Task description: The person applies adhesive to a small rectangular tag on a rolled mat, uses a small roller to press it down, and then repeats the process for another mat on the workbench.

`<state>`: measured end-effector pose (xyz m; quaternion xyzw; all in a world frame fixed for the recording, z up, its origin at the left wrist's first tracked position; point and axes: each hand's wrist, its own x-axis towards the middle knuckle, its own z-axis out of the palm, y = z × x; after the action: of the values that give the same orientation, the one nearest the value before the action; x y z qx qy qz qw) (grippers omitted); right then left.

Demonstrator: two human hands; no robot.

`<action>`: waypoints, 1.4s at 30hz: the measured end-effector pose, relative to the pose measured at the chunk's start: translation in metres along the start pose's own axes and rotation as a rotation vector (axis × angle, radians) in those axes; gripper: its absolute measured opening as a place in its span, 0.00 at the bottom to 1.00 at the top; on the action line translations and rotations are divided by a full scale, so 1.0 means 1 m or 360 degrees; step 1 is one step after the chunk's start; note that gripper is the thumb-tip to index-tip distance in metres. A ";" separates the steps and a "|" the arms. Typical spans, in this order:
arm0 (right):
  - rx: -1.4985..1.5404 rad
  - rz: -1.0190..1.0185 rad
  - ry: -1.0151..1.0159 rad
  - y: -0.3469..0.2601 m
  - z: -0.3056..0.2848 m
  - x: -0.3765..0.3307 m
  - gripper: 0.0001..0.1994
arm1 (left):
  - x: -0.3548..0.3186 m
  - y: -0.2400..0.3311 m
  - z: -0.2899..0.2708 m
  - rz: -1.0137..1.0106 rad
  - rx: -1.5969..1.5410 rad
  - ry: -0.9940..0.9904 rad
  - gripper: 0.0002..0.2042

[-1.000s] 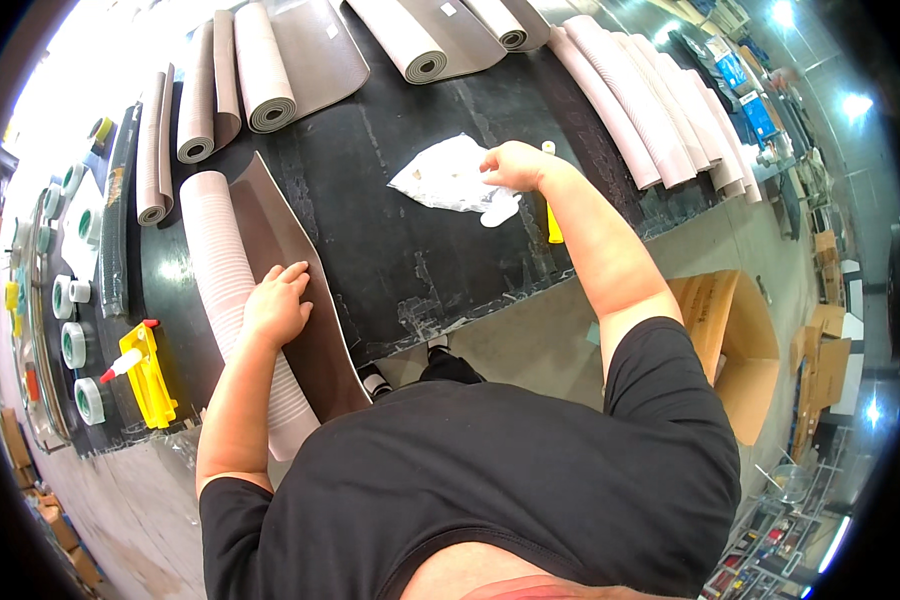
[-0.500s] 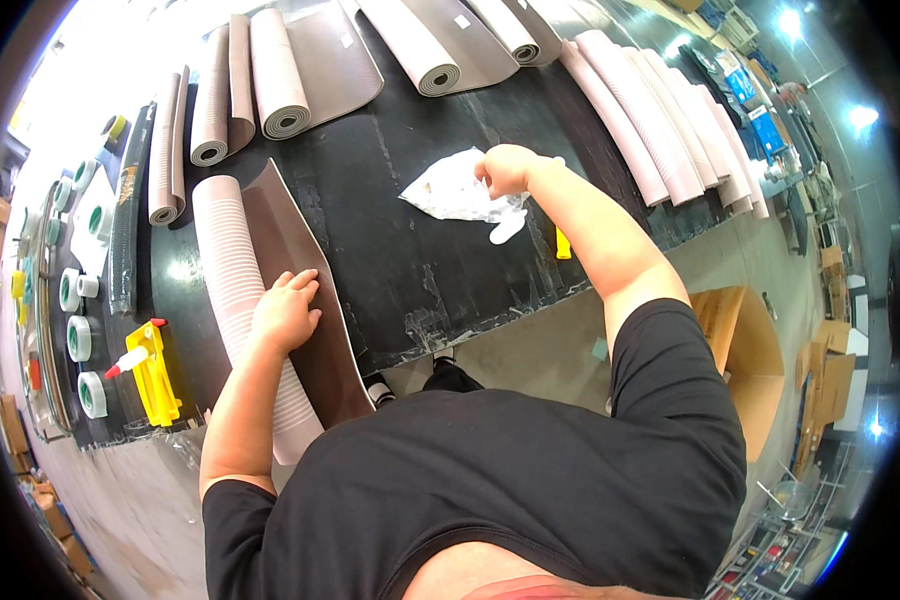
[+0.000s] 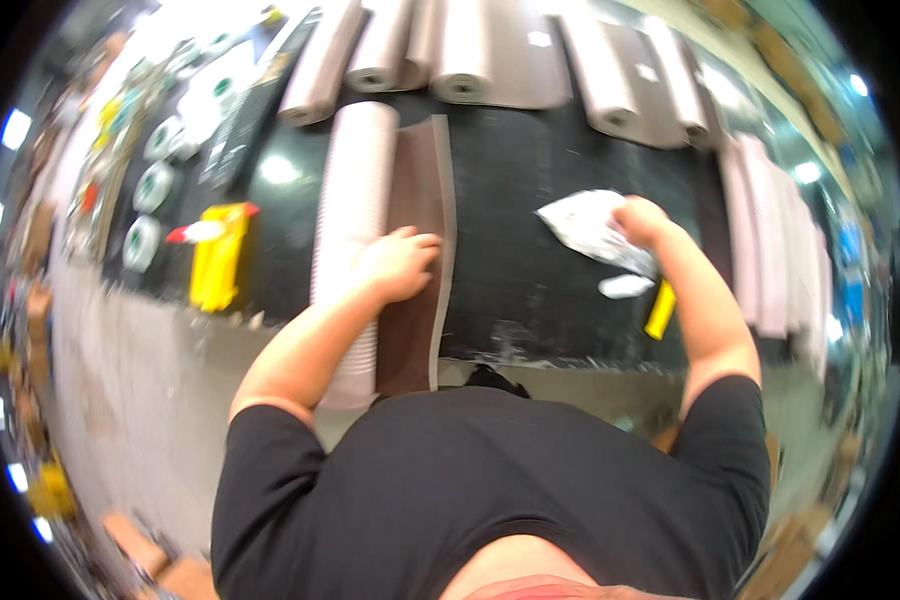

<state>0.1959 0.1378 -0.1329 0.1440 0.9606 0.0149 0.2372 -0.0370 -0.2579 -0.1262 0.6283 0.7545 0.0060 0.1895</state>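
My left hand (image 3: 398, 264) lies flat, fingers spread, on a brown sheet (image 3: 416, 180) that unrolls from a pale pink roll (image 3: 352, 210) on the black table (image 3: 530, 260). Across the table, my right hand (image 3: 642, 222) is closed on a crumpled white rag (image 3: 588, 222) that rests on the black surface. A small white scrap (image 3: 625, 286) and a yellow tool (image 3: 659, 310) lie just below that hand.
Several rolled sheets (image 3: 490, 50) lie along the far edge and more pale rolls (image 3: 770, 240) at the right. A yellow tool (image 3: 218, 255) and several tape rolls (image 3: 152, 185) sit at the left. The grey floor (image 3: 140, 400) runs along the near table edge.
The view has swung, so the table now sits straighter in the picture. My right hand has drawn the white rag a little closer. My left hand stays on the brown sheet.
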 end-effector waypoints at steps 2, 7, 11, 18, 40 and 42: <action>0.0148 -0.0030 0.0043 0.014 0.007 -0.004 0.09 | 0.003 -0.001 0.001 -0.0013 0.0007 -0.0010 0.18; 0.0642 0.0079 0.0043 -0.002 -0.029 -0.026 0.10 | -0.008 -0.001 0.001 -0.0095 0.0027 -0.0079 0.18; 0.1104 0.0407 0.0083 -0.005 -0.048 -0.043 0.09 | -0.011 -0.001 0.001 -0.0104 0.0013 -0.0071 0.18; 0.1010 0.0525 0.0245 -0.014 -0.060 -0.073 0.08 | -0.011 -0.006 0.006 -0.0074 0.0049 -0.0123 0.19; 0.0890 0.0618 0.0528 -0.021 -0.056 -0.077 0.12 | -0.019 -0.005 -0.004 0.0048 0.0061 -0.0092 0.22; 0.1051 0.0691 0.0612 -0.019 -0.057 -0.085 0.11 | -0.015 -0.003 -0.003 0.0048 0.0088 -0.0092 0.22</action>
<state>0.2361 0.0979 -0.0455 0.4052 0.8880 -0.2170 -0.0133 -0.0384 -0.2719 -0.1202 0.6444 0.7391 -0.0301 0.1938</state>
